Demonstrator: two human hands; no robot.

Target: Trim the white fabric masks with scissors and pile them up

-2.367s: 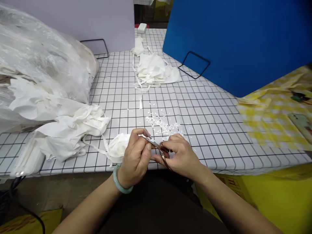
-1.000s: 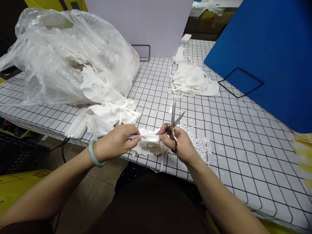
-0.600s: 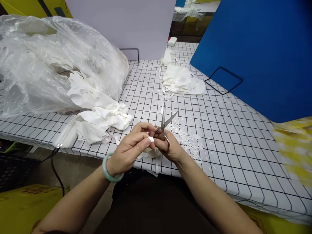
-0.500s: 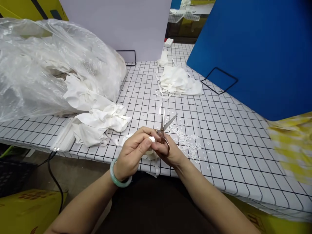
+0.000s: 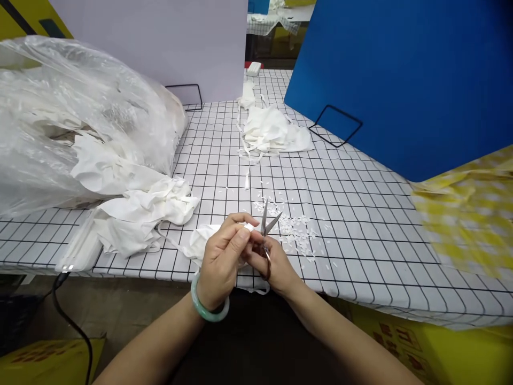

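Wearing a green bangle, my left hand (image 5: 224, 248) pinches a small end of white fabric (image 5: 249, 227) between thumb and fingers. My right hand (image 5: 274, 264) grips a pair of scissors (image 5: 266, 227) by the handles, blades apart and pointing away from me. Both hands meet near the table's front edge, fingers close together. More white cloth (image 5: 202, 239) lies beside and partly behind my left hand. Tiny white cut scraps (image 5: 298, 230) are scattered on the table beyond and right of the scissors.
At left, a clear plastic bag (image 5: 120, 96) spills white fabric pieces (image 5: 148, 198) over a white power strip (image 5: 80, 248). A white fabric pile (image 5: 270, 131) lies further back on the checked tablecloth (image 5: 216, 160). A blue panel (image 5: 393, 80) and a yellow checked cloth (image 5: 460, 208) stand right.
The camera view has turned slightly right, so the table things appear further left. My right hand and the scissors sit a little lower; the blades look less widely spread.
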